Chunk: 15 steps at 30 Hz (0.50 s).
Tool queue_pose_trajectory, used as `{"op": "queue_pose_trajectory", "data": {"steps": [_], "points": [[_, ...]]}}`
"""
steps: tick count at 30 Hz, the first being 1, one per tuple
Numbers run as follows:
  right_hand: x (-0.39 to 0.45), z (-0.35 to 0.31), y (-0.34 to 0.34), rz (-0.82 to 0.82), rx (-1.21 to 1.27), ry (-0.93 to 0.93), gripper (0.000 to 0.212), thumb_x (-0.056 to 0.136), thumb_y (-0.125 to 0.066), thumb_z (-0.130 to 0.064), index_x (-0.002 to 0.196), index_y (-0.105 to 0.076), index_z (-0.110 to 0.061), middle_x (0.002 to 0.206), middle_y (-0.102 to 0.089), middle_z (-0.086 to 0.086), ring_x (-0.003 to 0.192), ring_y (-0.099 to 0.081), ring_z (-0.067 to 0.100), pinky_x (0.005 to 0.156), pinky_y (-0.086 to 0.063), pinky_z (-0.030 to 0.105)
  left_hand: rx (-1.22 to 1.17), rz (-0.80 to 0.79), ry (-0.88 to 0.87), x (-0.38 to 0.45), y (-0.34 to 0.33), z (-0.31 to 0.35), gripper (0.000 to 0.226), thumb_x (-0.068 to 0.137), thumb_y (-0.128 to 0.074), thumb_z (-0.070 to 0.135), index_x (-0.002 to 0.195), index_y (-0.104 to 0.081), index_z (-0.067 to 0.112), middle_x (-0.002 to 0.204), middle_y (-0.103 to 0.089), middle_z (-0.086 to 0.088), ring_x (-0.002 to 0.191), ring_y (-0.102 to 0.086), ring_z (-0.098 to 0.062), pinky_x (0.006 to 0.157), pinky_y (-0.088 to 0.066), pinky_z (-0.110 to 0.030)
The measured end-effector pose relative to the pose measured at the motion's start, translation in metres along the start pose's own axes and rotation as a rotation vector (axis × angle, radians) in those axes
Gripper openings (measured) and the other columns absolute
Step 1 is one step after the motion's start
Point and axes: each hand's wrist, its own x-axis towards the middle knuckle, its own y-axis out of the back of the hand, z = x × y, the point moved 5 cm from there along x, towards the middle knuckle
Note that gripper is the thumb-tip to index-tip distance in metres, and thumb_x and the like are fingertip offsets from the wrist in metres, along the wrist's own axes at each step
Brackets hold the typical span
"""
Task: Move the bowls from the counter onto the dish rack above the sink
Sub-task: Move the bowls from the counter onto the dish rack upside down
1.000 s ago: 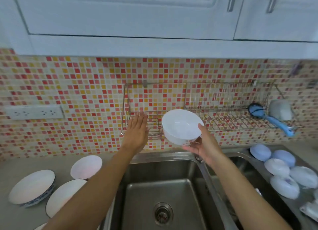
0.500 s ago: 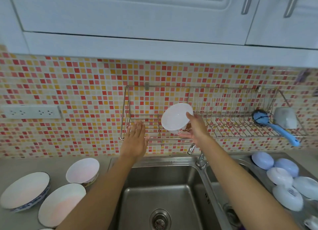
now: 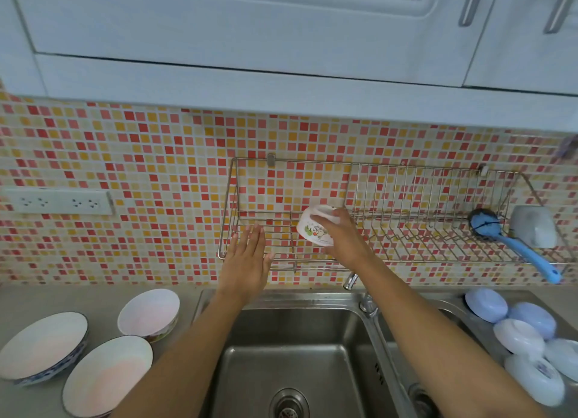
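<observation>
On the rack [image 3: 406,226], right hand [image 3: 344,239] grips an upturned bowl [image 3: 314,230]; left hand [image 3: 247,261] flat, spread, at rack's front.

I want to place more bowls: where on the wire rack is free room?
The wire dish rack is bare left of the small white bowl, above the left hand, and in the slotted middle up to the blue brush. Its right end is crowded.

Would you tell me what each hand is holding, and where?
The right hand holds the small bowl upside down by its base and side; the left hand is empty.
</observation>
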Motion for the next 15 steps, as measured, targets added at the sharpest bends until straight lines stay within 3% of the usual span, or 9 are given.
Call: {"op": "queue_pose_trajectory", "data": {"steps": [4,6,8,11,13,15], "points": [[0.003,0.008,-0.007,-0.114,0.096,-0.042,0.059,0.089,-0.067,-0.01,0.143,-0.048,-0.023,0.156,-0.023,0.011,0.143,-0.026,0.03,0.116,-0.024,0.036,0.002,-0.001,0.005,0.0,0.001,0.0,0.073,0.083,0.02,0.055,0.145,0.017,0.017,0.151,0.025,0.003,0.138,0.028,-0.018,0.113,0.018,-0.036],[-0.001,0.009,-0.007,-0.089,0.068,-0.031,0.049,0.096,-0.058,-0.022,0.143,-0.047,-0.022,0.16,-0.019,0.011,0.147,-0.018,0.029,0.117,-0.022,0.041,0.0,0.007,0.004,-0.001,0.002,0.001,0.073,0.083,0.019,0.055,0.146,0.016,0.017,0.15,0.025,0.003,0.138,0.028,-0.018,0.113,0.018,-0.035],[-0.011,0.008,-0.004,0.018,-0.013,-0.046,0.045,0.099,-0.049,-0.036,0.142,-0.048,-0.022,0.159,-0.023,0.008,0.147,-0.019,0.028,0.115,-0.028,0.046,0.004,0.015,0.003,-0.001,0.002,0.001,0.072,0.085,0.017,0.054,0.146,0.015,0.017,0.151,0.023,0.003,0.139,0.027,-0.018,0.113,0.018,-0.035],[-0.031,0.001,-0.005,0.135,-0.147,-0.051,0.046,0.1,-0.039,-0.046,0.136,-0.055,-0.024,0.151,-0.038,0.005,0.136,-0.041,0.024,0.097,-0.049,0.043,0.005,0.036,-0.002,-0.001,0.001,0.001,0.07,0.088,0.012,0.054,0.148,0.01,0.017,0.153,0.019,0.003,0.14,0.024,-0.018,0.113,0.017,-0.035],[-0.039,-0.002,-0.008,0.151,-0.217,-0.008,0.048,0.099,-0.033,-0.05,0.132,-0.059,-0.026,0.149,-0.043,0.005,0.132,-0.047,0.024,0.092,-0.052,0.042,-0.004,0.057,0.001,-0.001,0.0,0.0,0.069,0.09,0.008,0.053,0.148,0.006,0.016,0.153,0.016,0.003,0.141,0.021,-0.017,0.114,0.016,-0.036],[-0.039,-0.002,-0.01,0.134,-0.254,0.016,0.058,0.098,-0.022,-0.056,0.133,-0.059,-0.027,0.151,-0.042,0.007,0.135,-0.045,0.026,0.098,-0.048,0.047,0.007,0.06,0.003,-0.001,-0.001,-0.001,0.067,0.093,0.004,0.052,0.149,0.004,0.016,0.154,0.014,0.003,0.142,0.02,-0.018,0.114,0.015,-0.036]]}}
